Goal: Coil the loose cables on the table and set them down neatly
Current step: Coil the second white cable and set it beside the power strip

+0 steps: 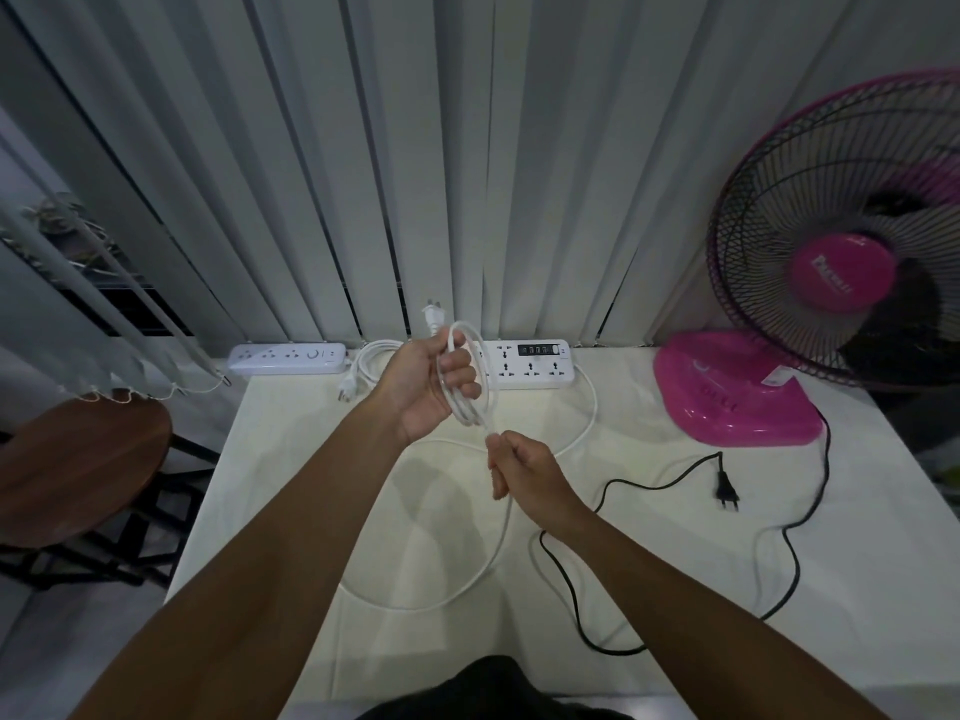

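A dark garment (493, 683) shows at the near edge of the frame, against a white table (857, 589). On the near half of the table, a slack run of the white cable (415, 605) curves in a wide loop, and a black cable (571, 600) snakes to the right of it, ending in a black plug (726, 491) that lies flat and well apart from both hands.

Above the table centre, the right hand (524, 472) is closed around the white cable, with the cable passing down through the fist. Just beyond it, the left hand (431, 387) is closed on a white coil (467, 376) of several turns, held upright; the white plug (433, 315) projects above the thumb.

At the far edge of the table, a white power strip (530, 363) lies behind the hands, and the white cable runs from its right end. A second power strip (288, 359) lies to the left, with a bundled white cord (363, 363) beside it. A pink fan (810, 314) stands at the far right corner; the black cable leads to its base.

Vertical blinds (363, 148) cover the wall behind. A brown stool (78, 465) stands left of the table.
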Demonstrator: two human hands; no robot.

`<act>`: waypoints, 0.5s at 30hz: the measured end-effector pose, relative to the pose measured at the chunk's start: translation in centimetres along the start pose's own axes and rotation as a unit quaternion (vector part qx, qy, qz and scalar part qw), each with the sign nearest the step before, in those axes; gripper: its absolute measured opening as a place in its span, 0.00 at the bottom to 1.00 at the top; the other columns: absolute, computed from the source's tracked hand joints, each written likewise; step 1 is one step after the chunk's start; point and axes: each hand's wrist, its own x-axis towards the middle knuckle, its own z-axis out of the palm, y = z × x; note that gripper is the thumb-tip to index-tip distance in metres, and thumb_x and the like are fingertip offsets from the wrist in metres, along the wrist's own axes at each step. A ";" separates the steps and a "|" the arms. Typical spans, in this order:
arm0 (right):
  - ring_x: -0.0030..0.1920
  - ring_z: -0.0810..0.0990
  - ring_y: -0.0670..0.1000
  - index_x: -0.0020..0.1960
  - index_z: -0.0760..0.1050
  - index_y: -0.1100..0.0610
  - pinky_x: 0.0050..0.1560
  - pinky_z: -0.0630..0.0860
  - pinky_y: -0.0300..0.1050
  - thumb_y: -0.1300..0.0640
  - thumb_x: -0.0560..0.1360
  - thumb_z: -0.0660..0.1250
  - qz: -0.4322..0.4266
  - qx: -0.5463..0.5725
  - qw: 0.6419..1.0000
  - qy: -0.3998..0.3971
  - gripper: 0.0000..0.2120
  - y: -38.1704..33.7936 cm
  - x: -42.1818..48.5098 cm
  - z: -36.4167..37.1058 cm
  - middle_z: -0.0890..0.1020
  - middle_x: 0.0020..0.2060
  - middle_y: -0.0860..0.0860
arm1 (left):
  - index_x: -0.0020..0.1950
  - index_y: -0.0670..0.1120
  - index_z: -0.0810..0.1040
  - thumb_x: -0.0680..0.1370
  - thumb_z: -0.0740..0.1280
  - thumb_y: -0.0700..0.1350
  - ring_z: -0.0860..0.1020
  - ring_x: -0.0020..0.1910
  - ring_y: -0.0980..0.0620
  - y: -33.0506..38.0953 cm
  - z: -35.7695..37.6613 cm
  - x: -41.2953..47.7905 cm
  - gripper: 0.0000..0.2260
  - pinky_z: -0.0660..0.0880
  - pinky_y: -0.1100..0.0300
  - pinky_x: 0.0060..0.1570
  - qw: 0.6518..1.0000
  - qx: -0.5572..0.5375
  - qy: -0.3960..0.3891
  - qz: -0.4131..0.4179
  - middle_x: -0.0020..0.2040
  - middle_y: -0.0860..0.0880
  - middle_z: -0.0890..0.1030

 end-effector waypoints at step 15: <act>0.44 0.86 0.49 0.46 0.77 0.55 0.58 0.79 0.55 0.44 0.82 0.59 0.182 -0.094 0.974 -0.093 0.17 5.6 -0.4 -1.4 0.88 0.39 0.52 | 0.40 0.46 0.70 0.84 0.50 0.44 0.59 0.16 0.58 5.6 2.6 -1.7 0.15 0.53 0.66 0.20 0.992 -0.067 -0.096 0.045 0.21 0.55 0.63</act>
